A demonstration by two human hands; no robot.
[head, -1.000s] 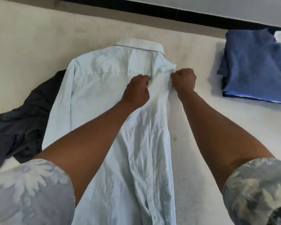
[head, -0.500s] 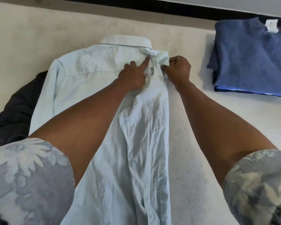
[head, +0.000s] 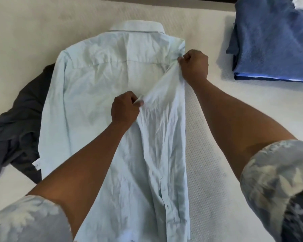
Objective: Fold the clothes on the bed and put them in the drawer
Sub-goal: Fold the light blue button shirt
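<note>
A pale blue collared shirt lies back-up on the white bed, collar at the far end. Its right side is folded in over the back, with the right sleeve lying along it. My left hand pinches that sleeve near the middle of the shirt. My right hand grips the sleeve's upper part at the shirt's right shoulder edge. The cloth is stretched taut between both hands.
A dark grey garment lies crumpled to the left, partly under the shirt. A folded blue top sits at the far right of the bed. Bare mattress lies between the shirt and the blue top.
My left hand has drawn back from the shoulder toward the shirt's middle, pulling the sleeve down. My right hand stays at the right shoulder edge. The camera has moved closer.
</note>
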